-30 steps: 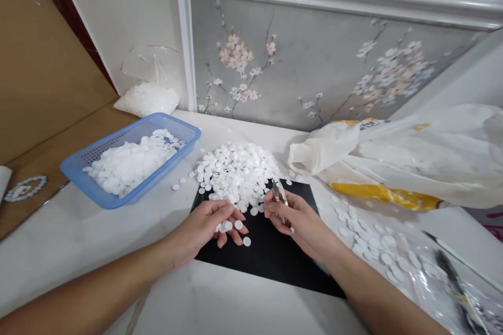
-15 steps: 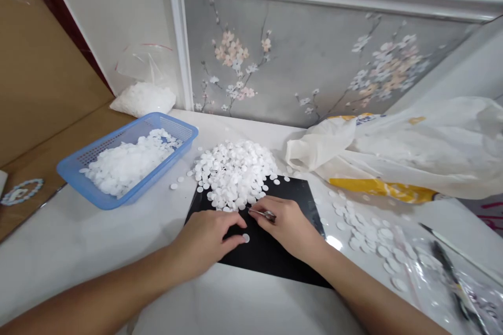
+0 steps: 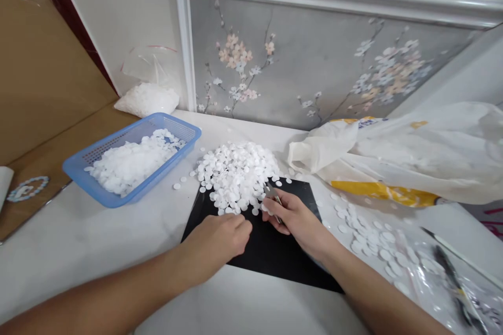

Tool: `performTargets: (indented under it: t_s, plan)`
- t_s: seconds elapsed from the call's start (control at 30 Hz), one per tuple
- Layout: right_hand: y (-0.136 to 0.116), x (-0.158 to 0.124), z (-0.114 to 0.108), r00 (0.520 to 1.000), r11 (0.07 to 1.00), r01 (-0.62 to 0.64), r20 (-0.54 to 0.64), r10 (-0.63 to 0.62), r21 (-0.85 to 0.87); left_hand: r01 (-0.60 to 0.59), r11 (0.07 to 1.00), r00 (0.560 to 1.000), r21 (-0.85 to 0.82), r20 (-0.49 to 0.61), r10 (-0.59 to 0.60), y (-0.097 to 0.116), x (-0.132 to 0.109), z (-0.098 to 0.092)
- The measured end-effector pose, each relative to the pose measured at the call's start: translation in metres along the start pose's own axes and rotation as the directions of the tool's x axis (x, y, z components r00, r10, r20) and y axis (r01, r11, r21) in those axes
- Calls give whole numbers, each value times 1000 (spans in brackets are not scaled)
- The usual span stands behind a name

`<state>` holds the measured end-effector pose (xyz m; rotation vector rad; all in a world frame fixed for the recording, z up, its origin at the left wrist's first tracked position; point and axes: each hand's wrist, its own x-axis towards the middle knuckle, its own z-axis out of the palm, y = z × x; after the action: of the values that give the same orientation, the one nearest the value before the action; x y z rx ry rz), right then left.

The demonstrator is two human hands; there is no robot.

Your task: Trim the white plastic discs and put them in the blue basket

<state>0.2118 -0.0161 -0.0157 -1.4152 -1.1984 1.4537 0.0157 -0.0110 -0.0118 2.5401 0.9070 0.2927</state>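
Observation:
A heap of small white round discs (image 3: 238,172) lies at the back of a black mat (image 3: 271,259) on the white table. My right hand (image 3: 293,214) is closed around small metal thread snips (image 3: 273,193), their blades pointing up and away at the heap's right edge. Left of it, my left hand (image 3: 220,241) rests low over the mat at the heap's front edge. Its fingers are curled together, and whatever is between them is hidden from view.
A blue basket (image 3: 88,188) of white discs stands left, before a clear bag (image 3: 148,99) of white pieces. To the right lie a white and yellow plastic bag (image 3: 377,162), scattered discs (image 3: 365,235) and a black-handled tool (image 3: 446,261). A framed flower picture (image 3: 283,78) stands behind.
My left hand's fingers have closed, and the single disc by its thumb no longer shows. My right hand has turned the snips' blades upward, away from the mat.

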Motion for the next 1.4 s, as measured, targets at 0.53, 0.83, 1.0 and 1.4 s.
performTargets:
  t_s: [0.53, 0.83, 1.0, 1.4]
  plan:
    - [6, 4, -6, 876, 639, 472, 242, -417, -607, 372, 137, 864, -918, 288, -413, -9, 7, -24]
    - [5, 5, 0, 936, 793, 311, 22, -352, -524, 247, -2, 861, -969, 221, -458, -21, 8, -36]
    - [5, 2, 2, 999, 991, 34, 12, -32, -130, 344, 209, 843, -916, 203, -499, -22, 9, -34]
    - [2, 2, 3, 994, 994, -9, 112, -3, 113, 386, 876, 905, -289, -65, -420, -25, 3, -36]
